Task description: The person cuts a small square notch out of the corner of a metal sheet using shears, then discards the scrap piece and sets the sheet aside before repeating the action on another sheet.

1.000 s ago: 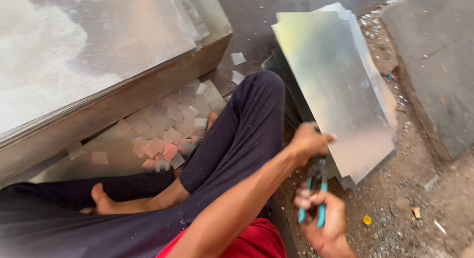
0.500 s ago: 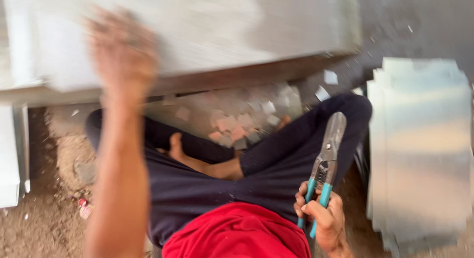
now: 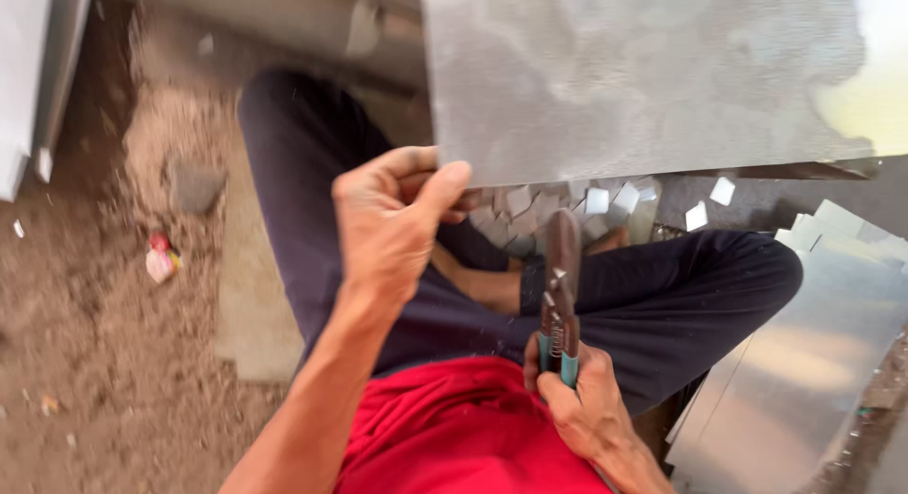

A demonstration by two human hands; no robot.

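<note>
We are looking down on a person sitting cross-legged on bare dirt ground, working sheet metal. The left hand [image 3: 392, 225] is pinching the lower left corner of a large grey metal sheet [image 3: 643, 73], thumb on top and fingers curled beneath its edge, and the sheet is spreading away across the upper right of the view. The right hand [image 3: 586, 409] is wrapped closed around the teal handles of a pair of tin snips [image 3: 558, 300], which are pointing upright with their tip just below the sheet's lower edge; we cannot tell whether the blades are touching it. Small square metal offcuts [image 3: 567, 206] are lying on the ground beyond the crossed legs, under the sheet. A stack of cut metal sheets [image 3: 804, 362] is resting near the right knee. A red and white scrap [image 3: 159, 258] is lying on the dirt at left.
</note>
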